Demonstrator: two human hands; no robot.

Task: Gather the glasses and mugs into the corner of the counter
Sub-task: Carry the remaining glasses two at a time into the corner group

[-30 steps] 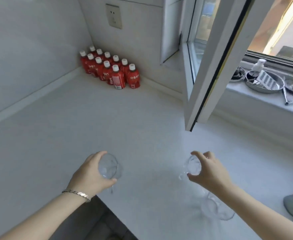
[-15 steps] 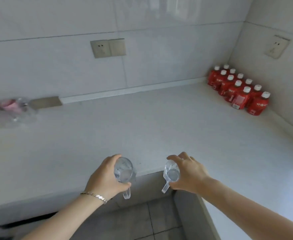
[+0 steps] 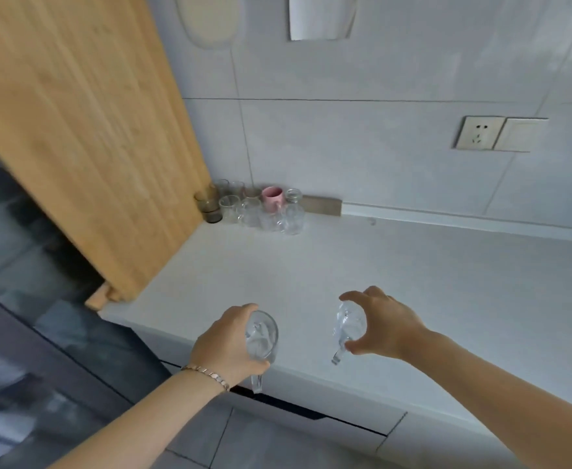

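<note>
My left hand (image 3: 225, 346) grips a clear glass mug (image 3: 262, 336) at the counter's near edge, its handle hanging down. My right hand (image 3: 381, 324) holds a second clear glass mug (image 3: 347, 324) just above the white counter (image 3: 396, 282), handle pointing down too. In the far corner, against the wooden panel, stands a cluster of several clear glasses (image 3: 260, 213) with a pink mug (image 3: 272, 198) and a smoky dark glass (image 3: 208, 206) among them.
A tall wooden panel (image 3: 85, 130) bounds the counter on the left. A wall socket and switch (image 3: 499, 133) sit on the tiled wall at the right. Dark cabinet fronts and grey floor tiles (image 3: 244, 441) lie below the counter edge.
The view has swung left from the window and red bottles to the corner with the gathered glasses. Both hands still hold their glass mugs, carried along.
</note>
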